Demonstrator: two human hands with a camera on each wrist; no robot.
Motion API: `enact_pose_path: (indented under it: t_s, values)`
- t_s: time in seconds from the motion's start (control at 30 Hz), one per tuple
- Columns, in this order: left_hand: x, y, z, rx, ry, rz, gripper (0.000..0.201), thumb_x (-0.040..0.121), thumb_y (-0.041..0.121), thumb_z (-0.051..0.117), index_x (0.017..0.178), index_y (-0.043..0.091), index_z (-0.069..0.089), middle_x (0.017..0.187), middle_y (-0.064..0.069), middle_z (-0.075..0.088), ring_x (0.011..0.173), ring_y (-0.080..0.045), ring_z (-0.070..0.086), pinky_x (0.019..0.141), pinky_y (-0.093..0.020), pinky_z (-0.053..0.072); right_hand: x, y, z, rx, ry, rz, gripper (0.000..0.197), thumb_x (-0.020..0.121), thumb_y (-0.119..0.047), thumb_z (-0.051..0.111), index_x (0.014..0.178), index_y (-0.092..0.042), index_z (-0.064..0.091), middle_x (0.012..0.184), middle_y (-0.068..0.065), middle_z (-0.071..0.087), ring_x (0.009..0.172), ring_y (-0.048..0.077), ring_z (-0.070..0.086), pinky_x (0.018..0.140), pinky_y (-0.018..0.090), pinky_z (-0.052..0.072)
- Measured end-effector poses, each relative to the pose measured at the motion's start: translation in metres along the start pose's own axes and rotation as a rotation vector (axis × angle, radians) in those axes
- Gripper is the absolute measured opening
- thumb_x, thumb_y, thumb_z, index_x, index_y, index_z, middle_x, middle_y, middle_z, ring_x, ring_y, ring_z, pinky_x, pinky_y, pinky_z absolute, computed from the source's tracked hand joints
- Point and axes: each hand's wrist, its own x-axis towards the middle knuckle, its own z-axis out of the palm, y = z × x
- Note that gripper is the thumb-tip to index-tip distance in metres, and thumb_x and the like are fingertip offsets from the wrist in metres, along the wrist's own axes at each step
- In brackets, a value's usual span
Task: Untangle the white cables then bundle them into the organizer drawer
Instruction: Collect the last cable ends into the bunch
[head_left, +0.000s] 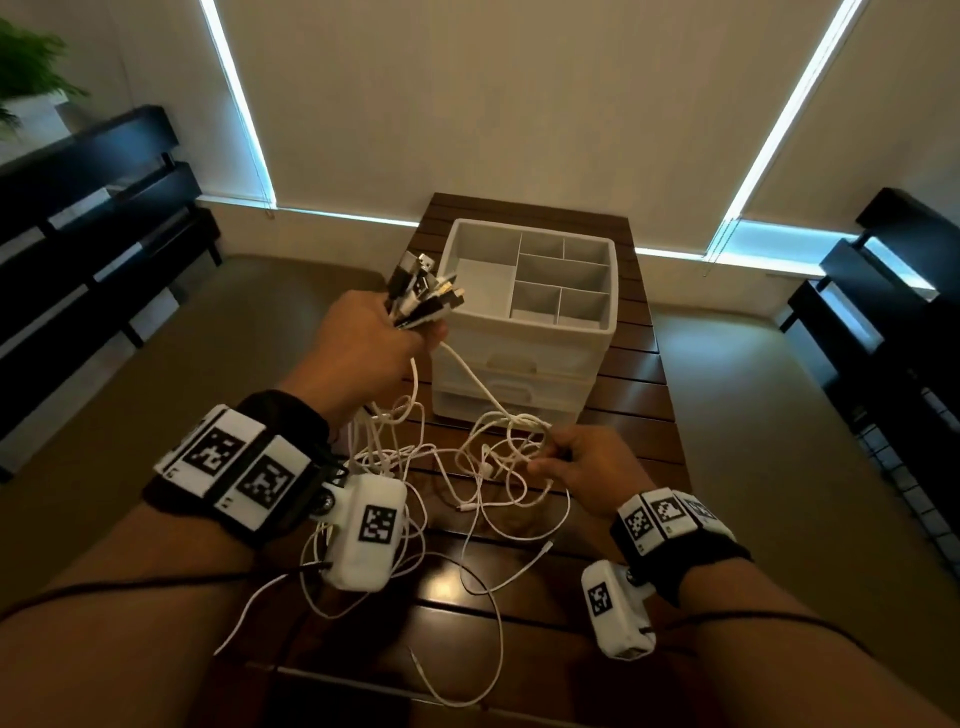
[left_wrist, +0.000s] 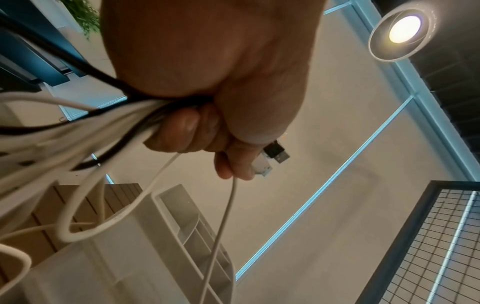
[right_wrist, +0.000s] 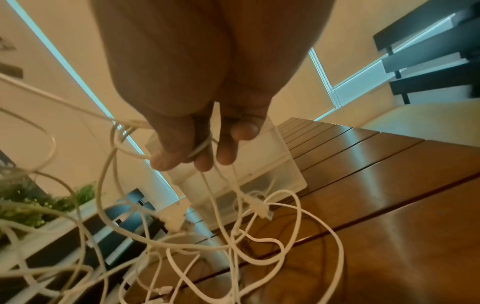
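My left hand (head_left: 363, 338) is raised beside the white organizer (head_left: 530, 332) and grips a bunch of cable ends, their USB plugs (head_left: 421, 291) sticking out above the fist. In the left wrist view the left hand (left_wrist: 207, 127) closes round white and black cords, with plugs (left_wrist: 272, 158) showing past the fingers. A tangle of white cables (head_left: 457, 467) hangs from it down onto the wooden table (head_left: 639, 374). My right hand (head_left: 576, 462) pinches loops of that tangle low over the table. In the right wrist view its fingers (right_wrist: 205, 158) hold thin white strands (right_wrist: 233, 226).
The organizer's top tray (head_left: 608, 270) has several empty compartments; its drawers (head_left: 509, 395) below look closed. Dark benches (head_left: 104, 208) stand left and right (head_left: 883, 312) of the table. A plant (head_left: 26, 67) sits far left. Loose cable ends (head_left: 467, 623) trail over the near table.
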Motion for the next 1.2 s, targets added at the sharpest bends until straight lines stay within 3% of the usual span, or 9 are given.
enact_pose_path:
  t_s: [0.2,0.3,0.4,0.6,0.73,0.8,0.9,1.03,1.2]
  values:
    - [-0.003,0.001,0.004,0.014,-0.010,-0.015,0.017,0.089,0.026,0.069,0.074,0.022,0.064,0.067,0.002,0.060,0.059,-0.009,0.053,0.041,-0.006,0.034,-0.002,-0.008,0.006,0.018,-0.031,0.007,0.020,0.094,-0.032,0.058,0.110,-0.024,0.066,0.087,-0.008,0.070,0.075,0.005,0.065,0.073,0.027,0.055]
    - [-0.004,0.002,0.003,-0.029,0.016,-0.032,0.017,0.090,0.025,0.069,0.074,0.024,0.063,0.067,0.007,0.059,0.059,-0.004,0.052,0.046,-0.013,0.036,-0.001,-0.010,0.008,0.073,0.067,0.031,0.010,0.093,-0.030,0.060,0.088,-0.024,0.065,0.073,-0.005,0.069,0.061,0.004,0.065,0.065,0.031,0.057]
    - [-0.003,0.006,0.003,-0.083,0.028,-0.021,0.016,0.089,0.025,0.069,0.074,0.022,0.063,0.065,0.007,0.057,0.058,-0.005,0.049,0.051,-0.020,0.034,0.002,-0.007,0.013,-0.034,0.089,0.069,0.017,0.083,-0.032,0.071,0.071,-0.027,0.061,0.070,-0.008,0.064,0.067,0.008,0.062,0.066,0.030,0.053]
    - [-0.001,0.006,0.002,-0.094,0.062,-0.024,0.009,0.090,0.024,0.068,0.085,0.017,0.068,0.071,0.004,0.060,0.062,-0.008,0.052,0.052,-0.019,0.036,0.000,-0.006,0.015,-0.012,0.112,0.036,0.014,0.078,-0.012,0.073,0.084,-0.015,0.061,0.080,0.000,0.066,0.078,0.018,0.064,0.074,0.036,0.054]
    - [-0.001,-0.001,0.000,-0.091,0.074,-0.052,0.011,0.090,0.025,0.068,0.086,0.014,0.069,0.068,0.003,0.056,0.059,-0.009,0.047,0.050,-0.021,0.037,-0.005,-0.001,0.014,0.008,0.151,0.017,0.028,0.073,-0.024,0.079,0.070,-0.026,0.052,0.071,-0.008,0.061,0.070,0.010,0.059,0.067,0.030,0.045]
    - [0.000,-0.004,0.002,-0.114,0.059,-0.077,0.011,0.088,0.024,0.070,0.087,0.013,0.069,0.062,0.006,0.055,0.054,-0.008,0.046,0.051,-0.025,0.033,-0.006,-0.005,0.012,-0.048,0.176,0.000,0.031,0.070,-0.038,0.080,0.068,-0.029,0.050,0.071,-0.012,0.060,0.076,0.007,0.055,0.076,0.030,0.037]
    - [-0.003,-0.003,0.012,-0.116,0.011,-0.078,0.012,0.088,0.020,0.071,0.077,0.020,0.066,0.042,0.015,0.052,0.037,0.001,0.045,0.047,-0.023,0.031,-0.006,-0.018,0.009,-0.066,0.208,-0.048,0.027,0.069,-0.037,0.079,0.079,-0.030,0.055,0.078,-0.015,0.058,0.084,0.007,0.052,0.084,0.035,0.037]
    - [-0.006,0.000,0.028,-0.160,-0.045,-0.063,0.015,0.087,0.021,0.071,0.073,0.021,0.066,0.042,0.018,0.054,0.038,0.004,0.045,0.050,-0.024,0.033,-0.008,-0.049,0.014,0.159,0.181,-0.185,0.039,0.074,-0.028,0.078,0.104,-0.031,0.054,0.097,-0.010,0.055,0.085,0.005,0.054,0.074,0.021,0.048]
    - [-0.009,0.008,0.025,-0.179,-0.037,-0.045,0.012,0.086,0.022,0.072,0.075,0.021,0.067,0.048,0.015,0.057,0.045,0.002,0.048,0.052,-0.023,0.036,0.007,-0.050,0.026,0.142,0.131,-0.233,0.006,0.087,-0.013,0.063,0.091,-0.017,0.067,0.084,-0.008,0.064,0.074,0.006,0.058,0.067,0.016,0.043]
